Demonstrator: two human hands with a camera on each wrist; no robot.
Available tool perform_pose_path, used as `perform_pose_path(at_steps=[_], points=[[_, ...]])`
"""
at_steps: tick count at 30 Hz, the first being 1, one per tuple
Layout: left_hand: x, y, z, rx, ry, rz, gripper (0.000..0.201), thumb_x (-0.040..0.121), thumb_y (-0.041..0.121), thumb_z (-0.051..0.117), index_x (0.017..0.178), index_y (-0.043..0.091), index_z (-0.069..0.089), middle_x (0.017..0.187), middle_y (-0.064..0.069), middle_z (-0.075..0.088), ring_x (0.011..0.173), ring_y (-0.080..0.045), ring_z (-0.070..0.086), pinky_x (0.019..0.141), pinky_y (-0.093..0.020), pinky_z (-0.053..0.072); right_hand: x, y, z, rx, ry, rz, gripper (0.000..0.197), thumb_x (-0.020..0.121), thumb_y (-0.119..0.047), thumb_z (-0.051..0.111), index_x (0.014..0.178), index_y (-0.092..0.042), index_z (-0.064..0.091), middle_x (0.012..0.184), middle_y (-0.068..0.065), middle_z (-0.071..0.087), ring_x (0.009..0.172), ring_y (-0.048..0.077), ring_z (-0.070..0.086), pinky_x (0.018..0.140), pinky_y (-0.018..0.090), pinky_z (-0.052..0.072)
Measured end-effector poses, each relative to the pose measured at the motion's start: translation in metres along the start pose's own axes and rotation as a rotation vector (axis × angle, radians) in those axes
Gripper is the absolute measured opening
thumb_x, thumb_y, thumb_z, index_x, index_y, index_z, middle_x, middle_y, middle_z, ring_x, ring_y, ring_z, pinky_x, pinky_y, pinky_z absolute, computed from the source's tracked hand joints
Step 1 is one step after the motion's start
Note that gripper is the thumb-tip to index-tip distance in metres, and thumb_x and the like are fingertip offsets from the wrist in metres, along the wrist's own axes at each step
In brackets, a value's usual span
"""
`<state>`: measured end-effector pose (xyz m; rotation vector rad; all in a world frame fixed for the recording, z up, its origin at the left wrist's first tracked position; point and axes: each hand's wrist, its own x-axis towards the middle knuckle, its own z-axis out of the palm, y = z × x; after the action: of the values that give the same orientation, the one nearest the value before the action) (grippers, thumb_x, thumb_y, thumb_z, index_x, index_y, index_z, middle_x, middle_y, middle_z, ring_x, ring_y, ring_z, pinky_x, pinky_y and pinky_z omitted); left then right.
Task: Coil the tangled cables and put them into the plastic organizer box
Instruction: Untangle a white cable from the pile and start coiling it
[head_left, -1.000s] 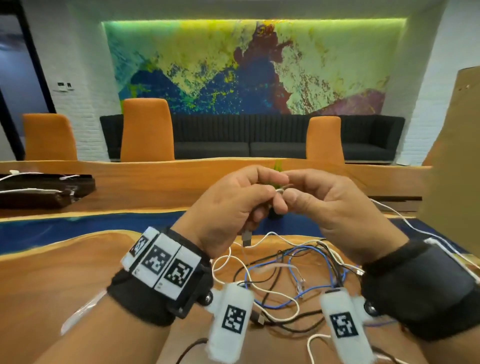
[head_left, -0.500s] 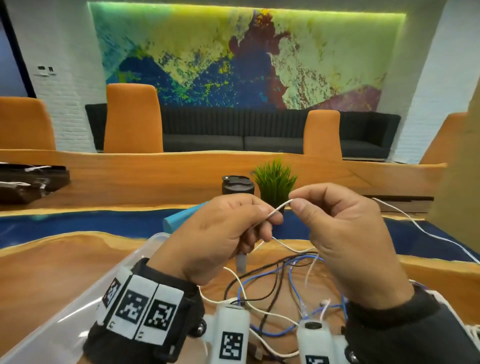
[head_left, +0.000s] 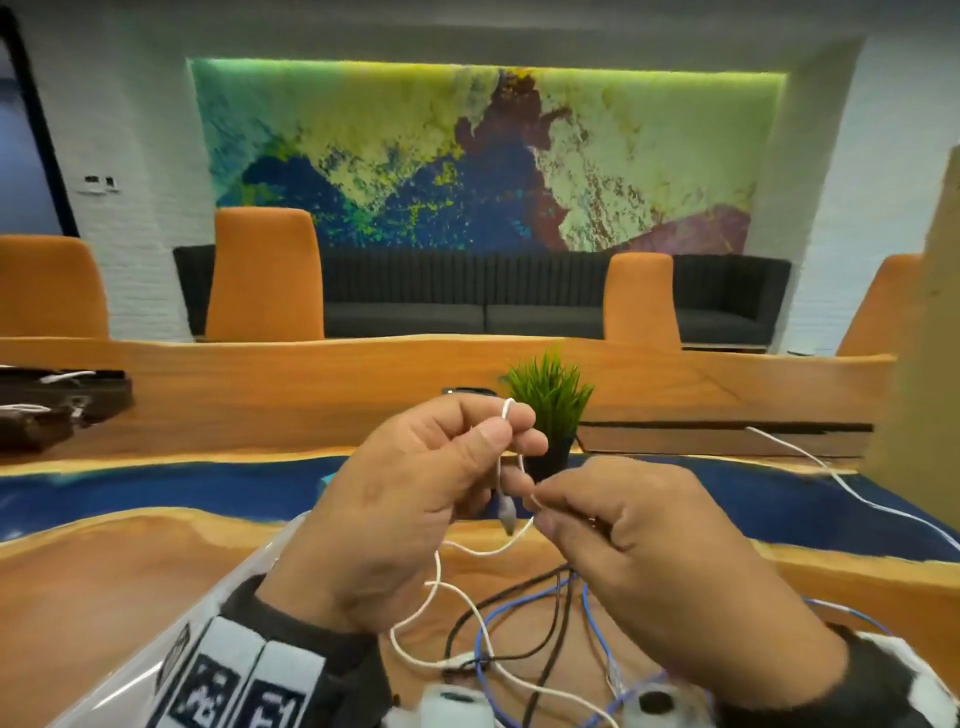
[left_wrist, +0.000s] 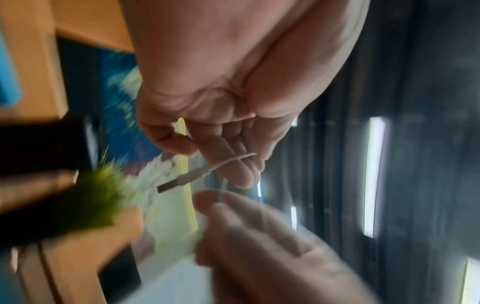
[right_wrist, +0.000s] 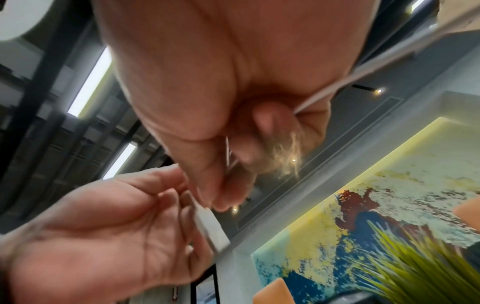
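Observation:
My left hand (head_left: 493, 436) pinches a thin white cable (head_left: 506, 410) between thumb and forefinger, a small loop standing above the fingers. Its USB plug (head_left: 505, 514) hangs below; in the left wrist view the USB plug (left_wrist: 179, 181) sticks out past my fingers. My right hand (head_left: 540, 506) pinches the same white cable just right of the plug. Below both hands a tangle of black, blue and white cables (head_left: 519, 623) lies on the wooden table. The clear plastic box (head_left: 130, 675) shows at the lower left, mostly hidden by my left arm.
A small green plant in a black pot (head_left: 550, 410) stands just behind my hands, with a dark cup partly hidden beside it. Another white cable (head_left: 831, 473) trails off to the right across the blue strip of the table. Dark trays (head_left: 57, 405) sit far left.
My right hand dropped from level with the left to below it, drawing the white cable down. A loop now stands above my left fingers. The view tilted slightly.

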<state>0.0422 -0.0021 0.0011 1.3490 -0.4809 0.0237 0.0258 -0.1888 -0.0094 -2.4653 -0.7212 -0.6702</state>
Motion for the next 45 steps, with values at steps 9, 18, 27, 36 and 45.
perform_pose_path(at_steps=[9, 18, 27, 36, 45], points=[[-0.010, 0.006, 0.011, 0.580, -0.139, 0.312, 0.020, 0.098, 0.021, 0.056, 0.106, 0.021, 0.074, 0.099, 0.003, 0.075, 0.096, -0.015, 0.071, 0.080, -0.026, 0.057, -0.007, -0.014, -0.032, 0.067, 0.031, -0.154, 0.014, 0.088, -0.029, 0.061, 0.077, -0.025, 0.069, 0.069, -0.012, 0.060, 0.073, 0.007, 0.058, 0.061, 0.019, 0.043], [-0.012, 0.002, 0.014, 0.374, -0.230, 0.173, 0.015, 0.091, 0.027, 0.064, 0.097, 0.020, 0.076, 0.093, 0.002, 0.077, 0.089, -0.014, 0.070, 0.080, -0.026, 0.057, -0.002, -0.009, -0.033, 0.179, 0.387, -0.136, 0.007, 0.090, -0.020, 0.065, 0.086, -0.020, 0.071, 0.079, -0.013, 0.064, 0.080, 0.008, 0.062, 0.066, 0.017, 0.047], [-0.003, -0.005, 0.015, -0.159, -0.180, 0.057, 0.021, 0.086, 0.026, 0.061, 0.093, 0.017, 0.079, 0.113, -0.012, 0.076, 0.095, -0.016, 0.074, 0.079, -0.028, 0.058, -0.002, -0.001, -0.011, 0.096, 0.068, 0.120, 0.018, 0.093, -0.032, 0.053, 0.092, -0.038, 0.070, 0.077, -0.014, 0.064, 0.074, 0.005, 0.057, 0.062, 0.026, 0.046], [-0.011, 0.006, 0.006, 0.642, -0.156, 0.380, 0.020, 0.101, 0.025, 0.055, 0.103, 0.014, 0.072, 0.093, 0.021, 0.070, 0.089, 0.006, 0.064, 0.077, -0.012, 0.049, -0.006, -0.022, -0.034, 0.001, 0.136, -0.140, 0.014, 0.090, -0.031, 0.059, 0.086, -0.026, 0.072, 0.075, -0.013, 0.064, 0.077, 0.006, 0.059, 0.065, 0.019, 0.043], [-0.009, -0.003, 0.009, 0.174, -0.179, -0.008, 0.012, 0.077, 0.016, 0.075, 0.085, 0.009, 0.079, 0.094, -0.009, 0.077, 0.081, -0.014, 0.066, 0.072, -0.024, 0.053, -0.001, 0.001, -0.035, 0.034, 0.407, -0.071, 0.010, 0.093, -0.024, 0.062, 0.092, -0.023, 0.072, 0.083, -0.012, 0.065, 0.081, 0.003, 0.058, 0.068, 0.016, 0.046]])
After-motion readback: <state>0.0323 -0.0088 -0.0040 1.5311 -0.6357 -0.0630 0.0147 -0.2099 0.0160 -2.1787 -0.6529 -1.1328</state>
